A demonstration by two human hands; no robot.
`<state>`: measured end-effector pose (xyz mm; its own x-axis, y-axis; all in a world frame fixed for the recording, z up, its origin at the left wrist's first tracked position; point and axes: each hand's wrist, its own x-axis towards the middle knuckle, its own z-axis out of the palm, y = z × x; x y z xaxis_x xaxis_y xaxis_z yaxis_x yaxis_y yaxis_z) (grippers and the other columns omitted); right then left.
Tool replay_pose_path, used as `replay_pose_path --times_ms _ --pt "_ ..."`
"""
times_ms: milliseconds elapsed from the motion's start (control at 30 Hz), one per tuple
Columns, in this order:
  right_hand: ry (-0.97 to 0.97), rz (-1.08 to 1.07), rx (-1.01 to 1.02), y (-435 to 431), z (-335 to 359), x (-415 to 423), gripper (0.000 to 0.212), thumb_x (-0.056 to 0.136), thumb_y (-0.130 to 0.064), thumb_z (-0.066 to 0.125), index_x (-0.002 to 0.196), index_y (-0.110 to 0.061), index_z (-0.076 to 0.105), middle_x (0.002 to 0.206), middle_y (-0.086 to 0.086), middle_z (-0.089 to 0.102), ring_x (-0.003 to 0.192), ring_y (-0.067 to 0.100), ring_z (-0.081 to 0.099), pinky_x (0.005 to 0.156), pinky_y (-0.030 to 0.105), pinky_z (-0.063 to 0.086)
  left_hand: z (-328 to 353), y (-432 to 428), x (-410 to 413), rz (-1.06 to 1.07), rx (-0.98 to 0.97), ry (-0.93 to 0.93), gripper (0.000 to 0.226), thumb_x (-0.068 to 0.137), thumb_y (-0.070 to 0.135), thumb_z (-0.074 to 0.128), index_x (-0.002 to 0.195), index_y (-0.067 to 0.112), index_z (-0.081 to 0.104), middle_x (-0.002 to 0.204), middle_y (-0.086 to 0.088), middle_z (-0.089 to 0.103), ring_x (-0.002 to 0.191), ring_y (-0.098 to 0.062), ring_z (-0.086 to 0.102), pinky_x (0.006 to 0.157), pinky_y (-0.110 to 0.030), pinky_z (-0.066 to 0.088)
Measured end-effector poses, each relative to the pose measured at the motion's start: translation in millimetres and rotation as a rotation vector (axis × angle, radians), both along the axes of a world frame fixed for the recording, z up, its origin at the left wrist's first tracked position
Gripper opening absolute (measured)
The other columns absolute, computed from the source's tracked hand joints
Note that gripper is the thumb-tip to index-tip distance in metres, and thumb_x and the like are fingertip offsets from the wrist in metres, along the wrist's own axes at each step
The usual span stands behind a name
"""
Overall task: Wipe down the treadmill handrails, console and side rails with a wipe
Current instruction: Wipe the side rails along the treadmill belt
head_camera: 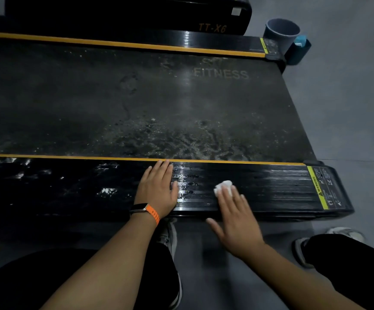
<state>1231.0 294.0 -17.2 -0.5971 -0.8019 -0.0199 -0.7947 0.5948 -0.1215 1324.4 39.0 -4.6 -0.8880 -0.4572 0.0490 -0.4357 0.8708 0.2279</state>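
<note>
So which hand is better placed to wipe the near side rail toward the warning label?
Right. The right hand presses the wipe on the near side rail, nearer the warning label. The left hand lies flat there, holding nothing.

The scene is dim, and the corners fall off to near black. Overhead light leaves wet glare streaks on the near side rail (186, 186) and a pale sheen on the belt (188, 90). The right hand (237, 222) is blurred (its fingers smear), and straight edges bow toward the frame's borders.
</note>
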Motion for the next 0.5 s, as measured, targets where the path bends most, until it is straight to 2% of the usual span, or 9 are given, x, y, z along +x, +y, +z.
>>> replay_pose_path --times_ms 100,200,367,500 --pt "0.001 0.1 -0.03 -32.1 -3.8 24.5 0.086 0.102 -0.068 0.033 0.164 -0.01 0.028 0.172 0.011 0.021 0.16 0.032 0.015 0.126 0.049 0.019 -0.1 0.3 -0.5 0.001 -0.004 0.022 0.063 0.098 0.041 0.033 0.145 0.005 0.054 0.155 -0.011 0.049 0.149 -0.026 0.038 0.123 -0.048 0.03" --pt "0.06 0.182 -0.008 -20.0 0.4 15.5 0.08 0.104 -0.063 0.036 0.165 -0.012 0.027 0.173 0.008 0.02 0.16 0.028 0.017 0.123 0.049 0.02 -0.8 0.6 -0.5 0.001 -0.003 0.018 0.064 0.098 0.042 0.033 0.146 0.006 0.053 0.156 -0.01 0.048 0.149 -0.025 0.037 0.124 -0.047 0.028" --pt "0.093 0.123 0.011 39.3 -2.9 -4.6 0.076 0.105 -0.056 0.038 0.165 -0.012 0.025 0.174 0.007 0.018 0.16 0.028 0.016 0.123 0.05 0.025 -0.4 0.2 -0.3 0.003 -0.005 -0.005 0.065 0.099 0.042 0.03 0.15 0.006 0.049 0.159 -0.01 0.044 0.151 -0.025 0.033 0.125 -0.045 0.024" --pt "0.077 0.129 -0.031 1.4 -7.8 22.0 0.081 0.103 -0.059 0.042 0.164 -0.008 0.026 0.173 0.012 0.02 0.16 0.033 0.014 0.125 0.049 0.02 -1.4 0.2 -0.9 0.007 -0.001 0.012 0.065 0.098 0.042 0.031 0.147 0.006 0.052 0.157 -0.01 0.047 0.15 -0.026 0.036 0.124 -0.047 0.027"
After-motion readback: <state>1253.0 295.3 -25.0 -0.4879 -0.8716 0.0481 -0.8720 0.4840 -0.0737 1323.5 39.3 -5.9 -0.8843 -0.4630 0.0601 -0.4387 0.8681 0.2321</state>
